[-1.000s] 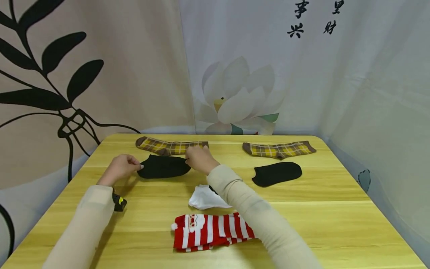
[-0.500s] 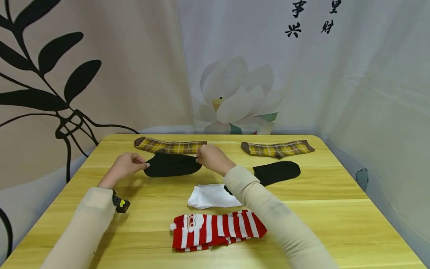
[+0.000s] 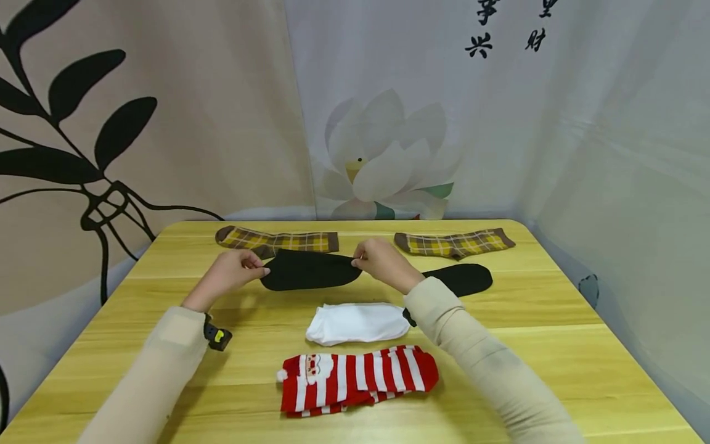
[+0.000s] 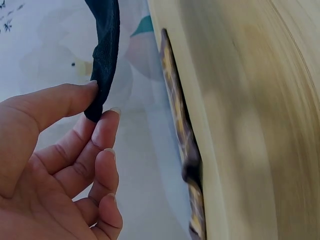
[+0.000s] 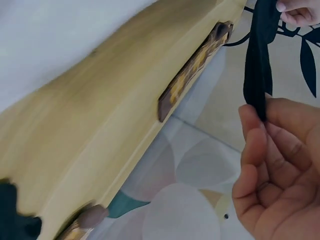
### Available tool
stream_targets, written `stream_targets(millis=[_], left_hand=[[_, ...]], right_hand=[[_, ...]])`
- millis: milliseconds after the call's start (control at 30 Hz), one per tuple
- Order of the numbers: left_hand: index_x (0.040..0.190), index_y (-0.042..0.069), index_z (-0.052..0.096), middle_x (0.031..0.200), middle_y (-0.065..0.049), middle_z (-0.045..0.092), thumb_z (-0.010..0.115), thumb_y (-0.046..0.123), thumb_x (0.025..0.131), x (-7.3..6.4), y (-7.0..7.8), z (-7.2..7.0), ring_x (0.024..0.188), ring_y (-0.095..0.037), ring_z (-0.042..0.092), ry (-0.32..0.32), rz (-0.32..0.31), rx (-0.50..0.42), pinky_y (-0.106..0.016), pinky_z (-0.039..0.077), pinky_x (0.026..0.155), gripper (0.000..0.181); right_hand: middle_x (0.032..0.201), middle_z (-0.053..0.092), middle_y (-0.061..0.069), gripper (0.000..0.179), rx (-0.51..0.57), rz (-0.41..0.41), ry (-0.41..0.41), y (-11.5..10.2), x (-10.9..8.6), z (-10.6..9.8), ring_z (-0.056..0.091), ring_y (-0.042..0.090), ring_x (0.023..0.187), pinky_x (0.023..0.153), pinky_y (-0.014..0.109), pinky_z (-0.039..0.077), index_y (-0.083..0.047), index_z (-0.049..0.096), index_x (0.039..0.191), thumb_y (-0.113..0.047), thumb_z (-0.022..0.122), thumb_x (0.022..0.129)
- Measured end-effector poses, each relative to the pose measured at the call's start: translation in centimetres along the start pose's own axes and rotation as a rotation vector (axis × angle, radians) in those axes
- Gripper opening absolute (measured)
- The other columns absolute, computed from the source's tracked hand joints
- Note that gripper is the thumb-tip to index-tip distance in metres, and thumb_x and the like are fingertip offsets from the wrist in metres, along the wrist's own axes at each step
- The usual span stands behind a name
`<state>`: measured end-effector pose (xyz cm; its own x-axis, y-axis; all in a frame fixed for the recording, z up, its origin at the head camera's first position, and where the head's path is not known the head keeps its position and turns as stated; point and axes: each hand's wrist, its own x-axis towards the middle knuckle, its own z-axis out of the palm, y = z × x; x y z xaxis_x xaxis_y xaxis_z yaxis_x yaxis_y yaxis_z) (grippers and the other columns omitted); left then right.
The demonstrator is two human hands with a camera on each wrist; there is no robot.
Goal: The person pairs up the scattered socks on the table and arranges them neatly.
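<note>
Black sock close in wrist views (image 4: 106, 54)

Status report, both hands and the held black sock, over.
Left hand, right hand: each pinching one end. Black sock: raised off table. Obstructions: none apparent.

Black sock (image 3: 310, 270) — farther right, white sock (image 3: 357, 324) unblocked

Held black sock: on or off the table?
Off: left hand and right hand pinch the black sock, clear of the table in both wrist views.
</note>
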<state>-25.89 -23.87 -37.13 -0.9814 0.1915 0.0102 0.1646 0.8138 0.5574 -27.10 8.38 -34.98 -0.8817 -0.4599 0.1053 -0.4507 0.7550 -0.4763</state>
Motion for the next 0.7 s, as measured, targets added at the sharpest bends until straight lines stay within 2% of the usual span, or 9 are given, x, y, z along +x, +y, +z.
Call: stream_targets(millis=[233, 533, 700], left_hand=[[0.094, 0.006, 0.065, 0.089, -0.010, 0.063, 0.066, 0.031, 0.091, 0.9, 1.5, 1.4, 0.073, -0.021, 0.055, -0.001, 0.026, -0.027, -0.031, 0.044, 0.061, 0.025], [0.093, 0.007, 0.067, 0.088, -0.009, 0.064, 0.067, 0.029, 0.090, 1.9, 3.6, 3.4, 0.072, -0.019, 0.055, -0.028, 0.068, -0.026, -0.030, 0.045, 0.062, 0.023], [0.092, 0.008, 0.067, 0.087, -0.007, 0.065, 0.069, 0.029, 0.089, 2.4, 4.3, 4.4, 0.072, -0.018, 0.056, -0.037, 0.077, -0.024, -0.030, 0.045, 0.063, 0.021]], right_hand=[[0.091, 0.070, 0.007, 0.013, 0.019, 0.018, 0.023, 2.3, -1.1, -0.4, 0.062, 0.012, 0.069, 0.064, 0.028, 0.051, -0.008, 0.071, 0.097, -0.017, 0.065, 0.092], [0.094, 0.069, 0.008, 0.016, 0.033, 0.107, 0.021, 5.7, -2.6, -0.8, 0.063, 0.015, 0.075, 0.068, 0.031, 0.051, -0.007, 0.070, 0.101, -0.019, 0.064, 0.093], [0.094, 0.070, 0.009, 0.016, 0.049, 0.119, 0.028, 7.2, -2.8, -0.5, 0.064, 0.017, 0.078, 0.070, 0.032, 0.053, -0.005, 0.070, 0.101, -0.018, 0.064, 0.093]])
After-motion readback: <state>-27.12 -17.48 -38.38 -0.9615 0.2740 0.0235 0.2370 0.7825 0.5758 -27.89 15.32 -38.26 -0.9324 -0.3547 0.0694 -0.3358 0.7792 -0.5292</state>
